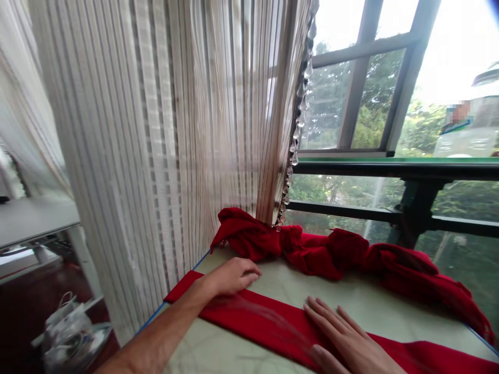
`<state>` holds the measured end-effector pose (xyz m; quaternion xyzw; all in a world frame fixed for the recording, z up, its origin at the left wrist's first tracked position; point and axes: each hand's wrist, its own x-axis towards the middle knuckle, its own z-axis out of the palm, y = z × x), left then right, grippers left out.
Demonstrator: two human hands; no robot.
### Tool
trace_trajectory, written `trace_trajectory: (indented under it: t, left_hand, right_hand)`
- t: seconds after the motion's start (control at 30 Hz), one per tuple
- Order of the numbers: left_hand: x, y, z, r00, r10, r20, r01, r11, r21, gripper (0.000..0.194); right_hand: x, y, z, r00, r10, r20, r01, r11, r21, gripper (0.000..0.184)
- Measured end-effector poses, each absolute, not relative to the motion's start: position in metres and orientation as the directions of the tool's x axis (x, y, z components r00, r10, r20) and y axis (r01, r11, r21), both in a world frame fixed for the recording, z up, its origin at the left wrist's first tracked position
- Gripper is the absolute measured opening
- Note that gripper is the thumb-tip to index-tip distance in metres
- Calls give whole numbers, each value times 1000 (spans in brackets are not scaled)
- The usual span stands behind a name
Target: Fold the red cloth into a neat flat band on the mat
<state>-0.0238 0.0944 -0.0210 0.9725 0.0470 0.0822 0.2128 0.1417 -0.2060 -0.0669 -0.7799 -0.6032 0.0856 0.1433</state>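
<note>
A long red cloth (335, 254) lies on a pale stone sill (362, 306). One part is folded flat into a strip across the front, the rest is bunched along the window. My left hand (233, 275) rests palm down on the sill at the strip's far edge, fingers curled loosely and holding nothing. My right hand (343, 337) lies flat on the red strip with fingers stretched out and apart.
A striped sheer curtain (175, 130) with a beaded edge (298, 124) hangs at the left, down to the sill. A dark rail (393, 169) and window frame stand behind the cloth. A grey tabletop (35, 218) and a crumpled bag (70, 332) sit lower left.
</note>
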Motion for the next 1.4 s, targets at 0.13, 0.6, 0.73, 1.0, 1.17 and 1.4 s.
trace_trajectory:
  t: [0.13, 0.6, 0.73, 1.0, 1.17, 1.4]
  left_hand:
    - [-22, 89, -28, 983, 144, 115, 87, -912, 402, 47]
    - [-27, 59, -23, 966, 240, -98, 259, -915, 309, 77]
    - [-26, 45, -24, 972, 212, -99, 233, -914, 332, 77]
    - [-25, 14, -27, 997, 76, -27, 80, -914, 398, 76]
    - [-30, 7, -18, 999, 25, -49, 43, -909, 414, 79]
    - [-34, -2, -22, 994, -92, -58, -53, -877, 478, 88]
  right_hand:
    - [142, -205, -66, 274, 962, -14, 909, -264, -323, 72]
    - [142, -205, -63, 262, 965, 14, 911, -242, -333, 70]
    - [142, -204, -61, 260, 965, -21, 909, -253, -330, 75]
    - [145, -202, -61, 244, 969, -37, 918, -243, -314, 82]
    - [145, -200, -64, 260, 963, -77, 920, -271, -283, 83]
    - [145, -200, -63, 275, 960, -53, 915, -278, -293, 79]
